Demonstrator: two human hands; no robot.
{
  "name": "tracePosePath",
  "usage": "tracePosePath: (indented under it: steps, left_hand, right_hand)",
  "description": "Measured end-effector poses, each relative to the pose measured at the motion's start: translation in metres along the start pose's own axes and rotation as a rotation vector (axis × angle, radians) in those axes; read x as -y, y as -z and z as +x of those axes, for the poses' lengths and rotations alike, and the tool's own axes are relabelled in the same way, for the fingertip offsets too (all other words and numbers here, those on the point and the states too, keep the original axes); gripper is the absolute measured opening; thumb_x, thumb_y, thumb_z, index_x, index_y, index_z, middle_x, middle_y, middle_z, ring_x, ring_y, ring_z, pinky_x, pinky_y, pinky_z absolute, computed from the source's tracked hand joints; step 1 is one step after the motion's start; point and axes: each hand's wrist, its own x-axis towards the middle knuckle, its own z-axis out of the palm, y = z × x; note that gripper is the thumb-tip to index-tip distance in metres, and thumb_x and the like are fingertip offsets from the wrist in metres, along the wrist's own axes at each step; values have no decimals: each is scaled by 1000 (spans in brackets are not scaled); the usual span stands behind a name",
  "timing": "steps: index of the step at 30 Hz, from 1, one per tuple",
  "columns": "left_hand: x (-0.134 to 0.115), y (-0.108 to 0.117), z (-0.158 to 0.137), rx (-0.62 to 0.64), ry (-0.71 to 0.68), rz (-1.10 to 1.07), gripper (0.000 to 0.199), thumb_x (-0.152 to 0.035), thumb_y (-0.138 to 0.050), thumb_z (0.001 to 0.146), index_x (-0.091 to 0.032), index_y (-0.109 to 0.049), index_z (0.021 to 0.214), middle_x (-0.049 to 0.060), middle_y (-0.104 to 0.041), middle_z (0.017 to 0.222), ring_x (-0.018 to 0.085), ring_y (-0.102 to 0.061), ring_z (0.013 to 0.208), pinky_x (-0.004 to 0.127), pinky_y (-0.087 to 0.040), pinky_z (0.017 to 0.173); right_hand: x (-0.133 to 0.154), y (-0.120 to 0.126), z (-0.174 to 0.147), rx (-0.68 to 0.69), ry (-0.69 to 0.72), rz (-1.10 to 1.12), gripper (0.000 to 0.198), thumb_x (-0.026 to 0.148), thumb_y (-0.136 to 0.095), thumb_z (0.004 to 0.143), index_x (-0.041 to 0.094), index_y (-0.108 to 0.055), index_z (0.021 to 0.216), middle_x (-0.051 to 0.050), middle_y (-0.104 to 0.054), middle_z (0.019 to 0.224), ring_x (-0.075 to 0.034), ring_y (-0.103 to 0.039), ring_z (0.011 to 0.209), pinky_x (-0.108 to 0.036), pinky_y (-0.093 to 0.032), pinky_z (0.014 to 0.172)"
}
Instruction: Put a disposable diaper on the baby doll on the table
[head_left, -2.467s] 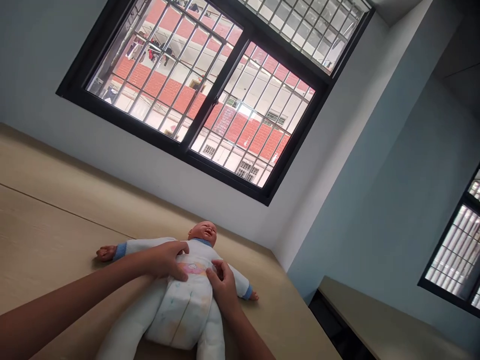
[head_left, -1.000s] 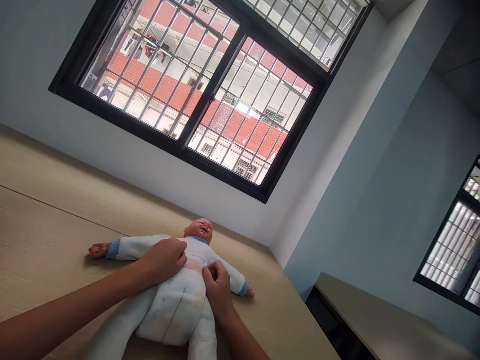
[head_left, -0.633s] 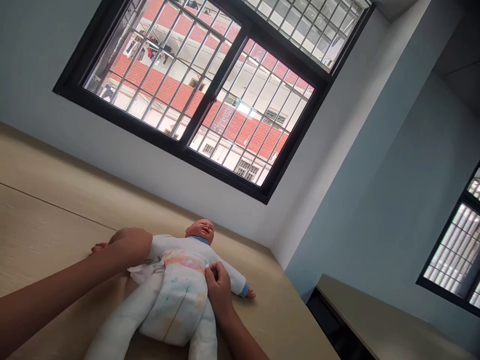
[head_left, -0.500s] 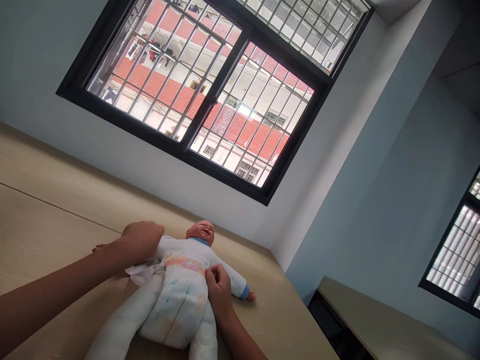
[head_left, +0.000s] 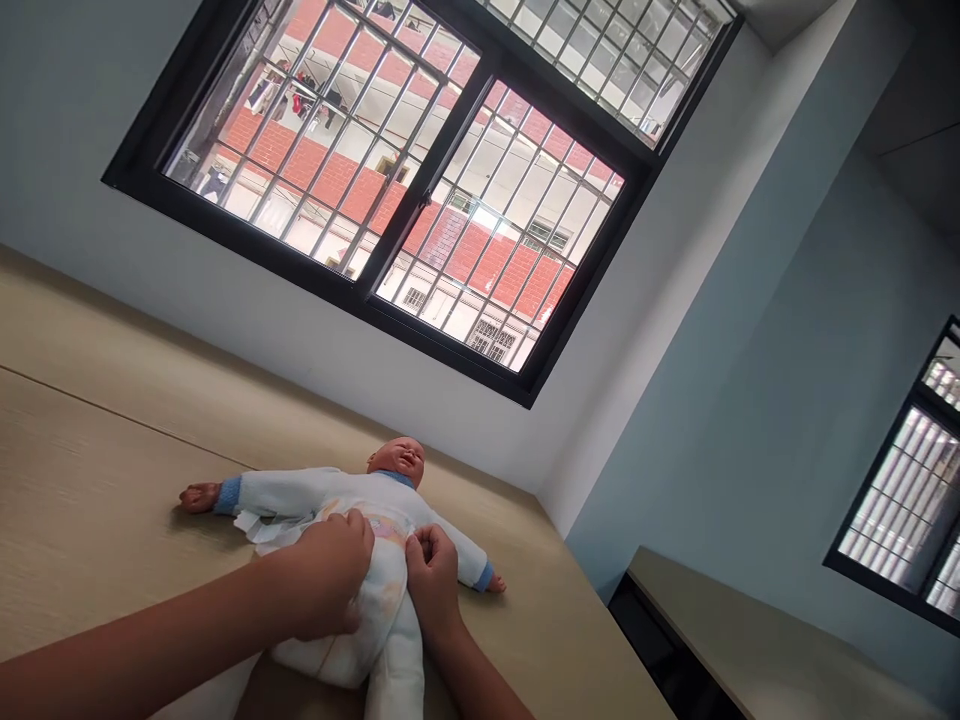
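A baby doll (head_left: 401,462) in white clothes with blue cuffs lies on its back on the table. Around its waist is a white diaper (head_left: 379,600) with a pale orange printed band. My right hand (head_left: 435,572) pinches the diaper's edge at the waist, thumb against the fingers. Across the front of the diaper lies my left hand (head_left: 330,575), its fingers curled in near the printed band; what they hold, if anything, is hidden. Crumpled white material (head_left: 262,530) sticks out beside the doll's waist, under its outstretched arm.
The wooden table (head_left: 112,480) carries a seam and reaches back to the wall. Above it is a barred window (head_left: 442,200) with a black frame. A second table (head_left: 750,620) stands lower right, past a gap.
My left hand has come from beside the doll's arm down and right onto the diaper's front, uncovering that sleeve and the doll's hand. My right hand stays at the waist.
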Motion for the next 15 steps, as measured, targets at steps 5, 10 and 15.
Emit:
tracePosePath:
  steps: [5, 10, 15]
  left_hand:
    - [1, -1, 3, -53, 12, 2, 72, -33, -71, 64, -11, -75, 133, 25, -72, 131, 46, -69, 116, 44, -57, 96]
    - [3, -3, 3, -10, -4, 20, 73, -34, -70, 66, -6, -73, 134, 28, -70, 132, 48, -68, 117, 49, -56, 99]
    - [25, 1, 11, -13, -76, -49, 65, -45, -70, 72, -12, -75, 127, 23, -73, 130, 43, -71, 113, 44, -57, 95]
  right_hand:
    - [-8, 5, 0, -65, -58, -63, 18, 40, -49, 77, 24, -49, 68, 0, -52, 65, -20, -49, 66, -34, -42, 66]
    - [-17, 27, -6, -161, -121, -142, 16, 40, -46, 70, 26, -43, 62, 1, -47, 60, -19, -45, 62, -33, -36, 62]
    - [-15, 53, -24, -166, -133, -196, 18, 40, -48, 68, 26, -41, 59, 1, -44, 57, -18, -43, 60, -31, -31, 59]
